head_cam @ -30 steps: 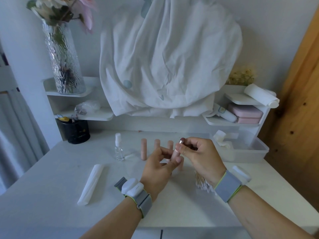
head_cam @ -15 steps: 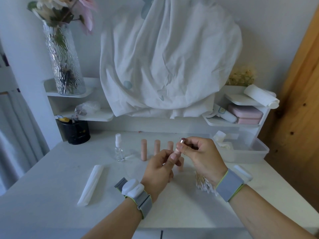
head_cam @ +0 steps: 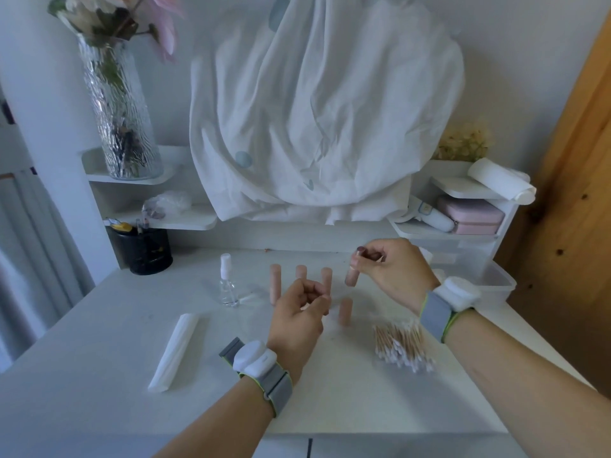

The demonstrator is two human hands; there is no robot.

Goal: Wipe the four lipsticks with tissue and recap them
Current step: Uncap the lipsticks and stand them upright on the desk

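My right hand (head_cam: 393, 269) pinches an uncapped pink lipstick (head_cam: 352, 274) near its top, tilted, with the dark bullet pointing up-left. Lower and to the left, my left hand (head_cam: 301, 312) hovers over the table with its fingers curled, and I see nothing in them. Three capped pink lipsticks (head_cam: 275, 284) stand in a row behind the left hand. A short pink cylinder (head_cam: 345, 310), likely the cap, stands on the table between my hands. A folded white tissue (head_cam: 175, 352) lies at the left of the white table (head_cam: 99, 375).
A small clear spray bottle (head_cam: 228, 285) stands left of the lipsticks. A pile of cotton swabs (head_cam: 403, 348) lies under my right wrist. A clear plastic bin (head_cam: 496, 282) sits at the right, a black pen cup (head_cam: 145, 249) and glass vase (head_cam: 119, 110) at the back left.
My left hand has let go of the lipstick and dropped toward me. My right hand has carried the uncapped lipstick to the right and slightly up.
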